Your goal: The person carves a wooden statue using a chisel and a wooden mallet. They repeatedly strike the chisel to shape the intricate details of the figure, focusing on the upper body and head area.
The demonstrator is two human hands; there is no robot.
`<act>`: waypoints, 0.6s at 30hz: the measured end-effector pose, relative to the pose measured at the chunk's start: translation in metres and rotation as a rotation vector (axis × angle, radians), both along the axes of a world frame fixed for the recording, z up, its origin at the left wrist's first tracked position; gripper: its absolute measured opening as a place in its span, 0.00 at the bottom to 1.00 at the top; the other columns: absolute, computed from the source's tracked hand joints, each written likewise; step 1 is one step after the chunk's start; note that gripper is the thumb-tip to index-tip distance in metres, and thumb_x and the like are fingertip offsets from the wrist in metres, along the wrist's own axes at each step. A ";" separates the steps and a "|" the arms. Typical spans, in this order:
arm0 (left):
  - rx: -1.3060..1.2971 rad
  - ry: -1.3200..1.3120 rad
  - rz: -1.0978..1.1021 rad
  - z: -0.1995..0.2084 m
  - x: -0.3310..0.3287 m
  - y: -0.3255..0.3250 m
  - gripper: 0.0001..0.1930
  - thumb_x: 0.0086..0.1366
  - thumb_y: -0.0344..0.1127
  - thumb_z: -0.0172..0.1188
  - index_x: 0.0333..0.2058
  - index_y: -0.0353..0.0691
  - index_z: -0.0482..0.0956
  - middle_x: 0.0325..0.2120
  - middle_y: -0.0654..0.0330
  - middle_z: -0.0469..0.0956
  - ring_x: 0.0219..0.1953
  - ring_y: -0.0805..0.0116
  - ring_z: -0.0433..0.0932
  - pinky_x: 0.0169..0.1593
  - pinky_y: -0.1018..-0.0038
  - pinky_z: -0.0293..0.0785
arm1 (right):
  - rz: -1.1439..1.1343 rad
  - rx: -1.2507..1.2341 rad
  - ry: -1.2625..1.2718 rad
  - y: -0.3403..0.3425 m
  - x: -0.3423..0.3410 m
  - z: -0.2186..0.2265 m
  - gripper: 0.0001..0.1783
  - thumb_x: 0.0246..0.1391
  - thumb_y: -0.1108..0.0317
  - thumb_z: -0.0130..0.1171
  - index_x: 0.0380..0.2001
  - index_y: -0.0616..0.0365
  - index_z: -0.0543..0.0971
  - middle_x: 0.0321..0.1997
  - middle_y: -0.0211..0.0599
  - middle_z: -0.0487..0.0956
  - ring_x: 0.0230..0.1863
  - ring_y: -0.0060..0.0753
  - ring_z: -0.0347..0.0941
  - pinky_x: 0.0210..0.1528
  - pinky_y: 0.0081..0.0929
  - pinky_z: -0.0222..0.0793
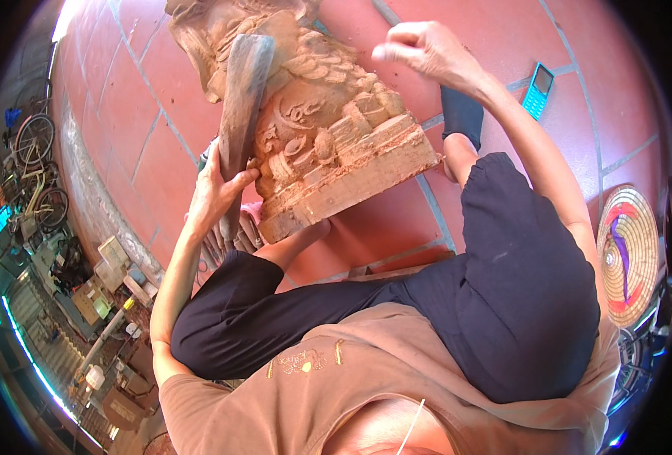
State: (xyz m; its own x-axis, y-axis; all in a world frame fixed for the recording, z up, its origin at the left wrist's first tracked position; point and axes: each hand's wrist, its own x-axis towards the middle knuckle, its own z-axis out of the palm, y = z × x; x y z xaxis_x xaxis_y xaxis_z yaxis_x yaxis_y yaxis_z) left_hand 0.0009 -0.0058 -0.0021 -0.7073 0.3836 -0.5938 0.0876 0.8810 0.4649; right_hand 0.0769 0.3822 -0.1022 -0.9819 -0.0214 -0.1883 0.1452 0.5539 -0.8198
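I see the tiled floor (617, 98) brightly lit, pale sheen toward its right edge | white glare past its upper-left corner | deeper shade below the brown carving (313, 144) — its relief reads crisp | bicycles (36, 144) beyond the left edge dimmer, softer — fisheye bends tile lines, black rim, bluish fringing

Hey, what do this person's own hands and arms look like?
The left hand and right hand are bare, with no glove or watch showing. The forearms are uncovered too, and a brown short sleeve shows on the left side.
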 end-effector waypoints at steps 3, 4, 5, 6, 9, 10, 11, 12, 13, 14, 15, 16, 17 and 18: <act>0.015 -0.013 0.017 0.001 0.001 0.002 0.42 0.56 0.44 0.69 0.64 0.35 0.59 0.52 0.46 0.75 0.55 0.57 0.74 0.59 0.64 0.67 | 0.179 -0.516 -0.077 -0.032 0.011 0.003 0.09 0.54 0.65 0.65 0.30 0.60 0.81 0.25 0.24 0.76 0.32 0.16 0.70 0.36 0.22 0.66; 0.016 -0.022 0.023 0.001 0.001 0.001 0.42 0.56 0.44 0.69 0.64 0.35 0.59 0.52 0.46 0.75 0.55 0.57 0.74 0.59 0.64 0.67 | 0.237 -0.545 -0.106 -0.038 0.013 0.003 0.08 0.53 0.66 0.66 0.30 0.60 0.81 0.26 0.24 0.76 0.32 0.16 0.70 0.37 0.22 0.67; 0.017 -0.032 0.029 0.000 0.001 0.001 0.42 0.56 0.44 0.69 0.64 0.35 0.59 0.52 0.46 0.75 0.55 0.57 0.74 0.59 0.64 0.67 | 0.266 -0.464 0.003 -0.039 0.013 -0.003 0.07 0.55 0.67 0.63 0.31 0.60 0.79 0.27 0.23 0.76 0.32 0.16 0.69 0.36 0.22 0.67; 0.016 -0.029 0.025 0.001 0.001 0.001 0.42 0.56 0.44 0.69 0.64 0.35 0.59 0.52 0.46 0.75 0.55 0.57 0.74 0.59 0.64 0.67 | 0.249 -0.460 0.063 -0.037 0.011 -0.007 0.07 0.56 0.67 0.62 0.31 0.60 0.79 0.27 0.23 0.76 0.32 0.15 0.69 0.36 0.22 0.67; 0.004 -0.014 0.011 0.001 0.001 0.000 0.41 0.56 0.44 0.69 0.64 0.36 0.59 0.52 0.47 0.75 0.55 0.57 0.73 0.59 0.64 0.67 | 0.119 -0.354 0.184 -0.017 -0.005 -0.035 0.08 0.60 0.66 0.56 0.34 0.59 0.78 0.28 0.23 0.75 0.32 0.15 0.69 0.36 0.21 0.67; -0.008 -0.005 0.012 0.001 0.002 -0.002 0.41 0.56 0.44 0.69 0.64 0.36 0.59 0.52 0.47 0.75 0.55 0.57 0.73 0.59 0.64 0.67 | -0.028 -0.185 0.205 -0.003 -0.010 -0.039 0.10 0.62 0.64 0.54 0.35 0.60 0.78 0.29 0.25 0.77 0.34 0.17 0.71 0.39 0.22 0.69; -0.014 0.001 -0.001 0.001 0.001 0.000 0.41 0.56 0.44 0.69 0.64 0.36 0.59 0.53 0.47 0.75 0.55 0.57 0.73 0.59 0.64 0.67 | -0.090 -0.109 0.248 0.021 -0.020 -0.072 0.13 0.63 0.61 0.52 0.36 0.59 0.80 0.30 0.29 0.79 0.36 0.21 0.74 0.41 0.24 0.71; -0.010 0.006 -0.014 0.001 -0.002 0.004 0.41 0.56 0.44 0.69 0.64 0.37 0.59 0.53 0.47 0.74 0.55 0.57 0.73 0.59 0.64 0.67 | -0.126 -0.092 0.215 0.056 -0.026 -0.108 0.17 0.60 0.54 0.56 0.38 0.58 0.79 0.33 0.37 0.81 0.38 0.32 0.78 0.42 0.31 0.73; -0.015 0.013 -0.016 0.003 -0.001 0.006 0.41 0.56 0.43 0.69 0.64 0.37 0.59 0.53 0.47 0.74 0.55 0.57 0.73 0.59 0.64 0.67 | -0.199 0.035 0.179 0.065 -0.035 -0.121 0.19 0.56 0.51 0.59 0.39 0.56 0.80 0.34 0.43 0.82 0.41 0.36 0.79 0.45 0.36 0.73; -0.017 0.017 -0.017 0.004 0.001 0.008 0.41 0.56 0.43 0.69 0.64 0.37 0.59 0.53 0.47 0.74 0.55 0.57 0.73 0.59 0.64 0.67 | -0.272 0.166 0.139 0.071 -0.037 -0.126 0.21 0.53 0.48 0.63 0.39 0.55 0.82 0.35 0.48 0.83 0.43 0.40 0.81 0.49 0.40 0.73; -0.012 0.025 -0.019 0.002 0.001 0.006 0.41 0.56 0.43 0.68 0.64 0.37 0.59 0.52 0.47 0.75 0.54 0.58 0.74 0.58 0.64 0.68 | -0.273 0.172 0.090 0.070 -0.038 -0.123 0.20 0.53 0.49 0.62 0.37 0.55 0.82 0.36 0.49 0.83 0.42 0.41 0.81 0.47 0.40 0.73; -0.002 0.028 -0.024 -0.001 0.000 0.002 0.40 0.56 0.43 0.68 0.64 0.37 0.59 0.51 0.47 0.75 0.52 0.58 0.75 0.57 0.64 0.69 | -0.276 0.184 0.037 0.064 -0.042 -0.117 0.19 0.54 0.50 0.61 0.36 0.56 0.81 0.37 0.50 0.83 0.40 0.43 0.81 0.45 0.40 0.73; 0.008 0.031 -0.030 -0.003 0.000 0.001 0.40 0.57 0.43 0.68 0.63 0.37 0.59 0.50 0.47 0.76 0.51 0.59 0.76 0.56 0.64 0.70 | -0.280 0.196 -0.017 0.058 -0.046 -0.110 0.19 0.54 0.50 0.60 0.34 0.56 0.81 0.39 0.51 0.83 0.39 0.44 0.81 0.44 0.41 0.74; -0.010 0.033 0.004 0.003 0.008 -0.001 0.39 0.57 0.43 0.67 0.63 0.37 0.59 0.49 0.47 0.77 0.49 0.59 0.76 0.54 0.65 0.71 | -0.202 0.180 -0.077 0.045 -0.058 -0.111 0.17 0.57 0.52 0.60 0.34 0.57 0.80 0.36 0.45 0.83 0.36 0.41 0.82 0.40 0.39 0.76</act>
State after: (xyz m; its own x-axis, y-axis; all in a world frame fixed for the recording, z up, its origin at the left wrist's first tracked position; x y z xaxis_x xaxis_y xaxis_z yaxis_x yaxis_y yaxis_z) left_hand 0.0084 -0.0064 0.0006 -0.7284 0.3751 -0.5734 0.0995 0.8859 0.4531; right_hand 0.0190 0.4273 -0.2129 -0.9455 0.2135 -0.2460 0.3255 0.6430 -0.6933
